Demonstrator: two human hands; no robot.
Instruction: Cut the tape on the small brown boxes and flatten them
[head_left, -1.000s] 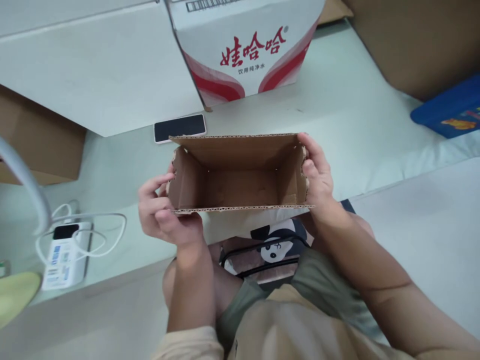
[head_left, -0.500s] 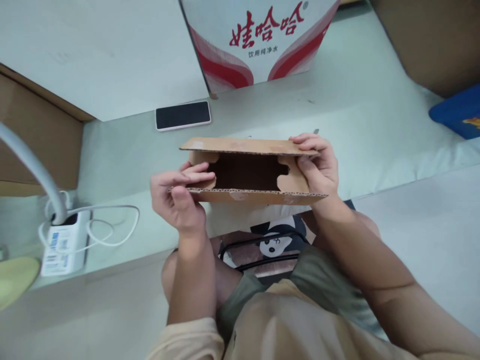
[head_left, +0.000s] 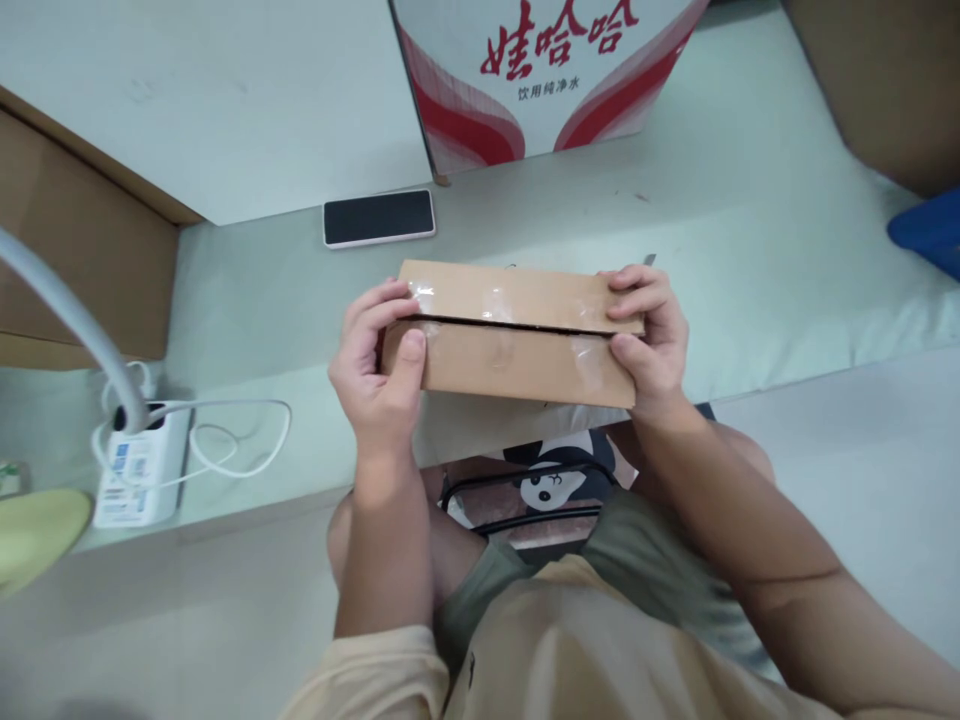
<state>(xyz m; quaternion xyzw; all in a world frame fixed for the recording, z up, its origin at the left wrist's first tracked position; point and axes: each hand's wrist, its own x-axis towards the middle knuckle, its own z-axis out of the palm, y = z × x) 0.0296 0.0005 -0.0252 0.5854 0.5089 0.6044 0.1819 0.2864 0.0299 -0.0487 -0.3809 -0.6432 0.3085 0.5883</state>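
A small brown cardboard box (head_left: 517, 355) is held between my two hands, just above the table's front edge. Its two long top flaps lie folded inward, leaving a narrow dark slit between them. Strips of clear tape shine on both flaps. My left hand (head_left: 379, 355) grips the left end, thumb on the near flap and fingers on the far one. At the right end, my right hand (head_left: 649, 335) holds the box the same way, fingers over the far flap and thumb at the slit. The inside of the box is hidden.
Behind the box lies a phone (head_left: 379, 218) on the pale green table cover (head_left: 720, 200). A white and red carton (head_left: 540, 90) stands at the back. On the left are a power strip (head_left: 142, 465) with a white cable and a grey lamp neck (head_left: 75, 320). A blue object (head_left: 930, 235) sits far right.
Both flaps have been folded down from standing open, so the dark inside no longer shows. My left hand's fingers have moved out of the opening onto the flap. The view has shifted slightly.
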